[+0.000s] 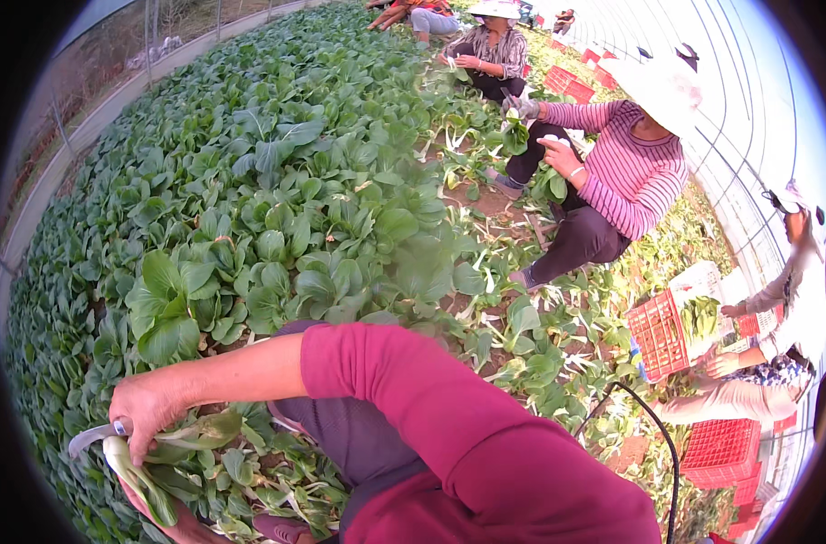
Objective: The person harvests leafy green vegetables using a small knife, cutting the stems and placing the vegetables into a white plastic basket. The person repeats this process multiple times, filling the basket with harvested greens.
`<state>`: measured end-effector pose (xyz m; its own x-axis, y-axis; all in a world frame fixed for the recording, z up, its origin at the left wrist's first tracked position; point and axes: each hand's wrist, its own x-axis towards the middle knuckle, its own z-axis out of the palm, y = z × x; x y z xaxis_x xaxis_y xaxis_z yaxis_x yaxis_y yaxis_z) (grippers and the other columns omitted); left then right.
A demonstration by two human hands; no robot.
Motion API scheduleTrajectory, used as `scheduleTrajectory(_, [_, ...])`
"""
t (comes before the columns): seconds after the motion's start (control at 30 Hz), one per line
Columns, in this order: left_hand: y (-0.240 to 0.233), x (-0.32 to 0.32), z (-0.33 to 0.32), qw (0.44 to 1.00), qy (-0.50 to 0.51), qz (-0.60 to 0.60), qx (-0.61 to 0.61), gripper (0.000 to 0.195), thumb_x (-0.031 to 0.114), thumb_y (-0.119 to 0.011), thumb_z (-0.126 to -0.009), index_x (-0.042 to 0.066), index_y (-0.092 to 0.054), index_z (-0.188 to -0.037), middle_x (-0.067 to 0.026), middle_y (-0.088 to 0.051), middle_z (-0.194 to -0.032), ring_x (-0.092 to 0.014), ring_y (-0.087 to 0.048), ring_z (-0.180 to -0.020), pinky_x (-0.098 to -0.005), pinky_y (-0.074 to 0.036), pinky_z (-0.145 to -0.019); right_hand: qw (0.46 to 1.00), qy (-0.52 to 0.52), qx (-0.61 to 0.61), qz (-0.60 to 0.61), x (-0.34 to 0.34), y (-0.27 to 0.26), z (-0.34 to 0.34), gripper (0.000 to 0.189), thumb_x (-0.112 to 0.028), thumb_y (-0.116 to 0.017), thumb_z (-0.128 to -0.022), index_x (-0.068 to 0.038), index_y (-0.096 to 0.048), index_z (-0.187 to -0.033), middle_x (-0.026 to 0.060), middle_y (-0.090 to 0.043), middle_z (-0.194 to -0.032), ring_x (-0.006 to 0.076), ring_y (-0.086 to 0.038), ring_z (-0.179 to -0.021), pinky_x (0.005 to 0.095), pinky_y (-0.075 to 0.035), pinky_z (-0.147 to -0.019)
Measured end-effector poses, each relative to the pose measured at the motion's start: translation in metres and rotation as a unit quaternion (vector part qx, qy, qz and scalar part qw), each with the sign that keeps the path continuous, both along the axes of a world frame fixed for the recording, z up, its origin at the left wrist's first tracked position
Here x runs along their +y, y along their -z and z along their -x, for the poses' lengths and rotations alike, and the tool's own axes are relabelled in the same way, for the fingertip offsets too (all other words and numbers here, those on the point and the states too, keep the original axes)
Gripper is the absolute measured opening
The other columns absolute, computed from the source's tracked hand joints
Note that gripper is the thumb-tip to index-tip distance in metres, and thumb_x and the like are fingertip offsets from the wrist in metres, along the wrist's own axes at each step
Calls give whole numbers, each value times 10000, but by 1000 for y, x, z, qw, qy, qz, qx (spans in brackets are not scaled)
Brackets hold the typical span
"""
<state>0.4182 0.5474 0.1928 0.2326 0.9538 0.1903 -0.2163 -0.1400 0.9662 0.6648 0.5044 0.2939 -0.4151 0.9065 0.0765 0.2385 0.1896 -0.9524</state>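
My right hand (148, 411) grips a small knife, its curved metal blade (88, 438) pointing left beside the cut base of a bok choy. That bok choy (127, 469) has a pale white-green stalk, and my left hand (171, 520), partly hidden beneath it, holds it from below. Fingers of the right hand also touch the plant near its outer stalks. A yellowing leaf (209, 433) sticks out to the right, under my right wrist. Trimmed leaves (284, 483) lie on the ground by my shoe (280, 529).
Dense bok choy (263, 170) grows ahead and left. A person in a striped top (630, 163) squats nearby, handling greens; others work farther back. At right, another person bends beside a red crate (660, 336) and stacked crates (721, 452). A black cable-like loop (671, 449) rises beside me.
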Motion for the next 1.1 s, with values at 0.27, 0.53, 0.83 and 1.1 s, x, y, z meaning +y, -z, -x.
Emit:
scheduleTrajectory(0.27, [23, -12, 18, 984, 153, 36, 81, 520, 272, -582, -951, 1, -421, -1365, -69, -538, -1270, -163, -540, -1096, -325, -443, -929, 993, 84, 33, -75, 12, 68, 32, 364, -286, -821, -622, 1, -681, -796, 76, -681, -667, 194, -641, -596, 331, -495, -569])
scheduleTrajectory(0.53, [24, -30, 10, 985, 81, 132, -80, 486, 158, -631, -881, -29, -457, -1295, -138, -608, -1138, -233, -625, -1008, -369, -498, -931, 989, 70, -79, -101, 7, 52, 36, 288, -319, -711, -702, -78, -708, -859, 67, -679, -717, 206, -620, -620, 336, -481, -597])
scheduleTrajectory(0.83, [73, -10, 22, 959, -111, 164, 202, 330, 272, -764, -801, 16, -622, -954, -17, -616, -751, -108, -570, -657, -265, -475, -632, 927, 50, -366, 60, 34, 118, -86, 339, -256, -647, -857, -56, -587, -1125, 20, -507, -682, 128, -461, -606, 299, -398, -594])
scheduleTrajectory(1.1, [151, 36, -53, 748, 203, -174, 607, 381, 199, -734, -691, 23, -580, -992, -165, -643, -985, -312, -618, -1030, -399, -472, -915, 916, 172, -70, 356, 47, 316, -52, 359, -227, -526, -936, -43, -521, -1245, 29, -602, -726, 106, -561, -517, 266, -413, -399])
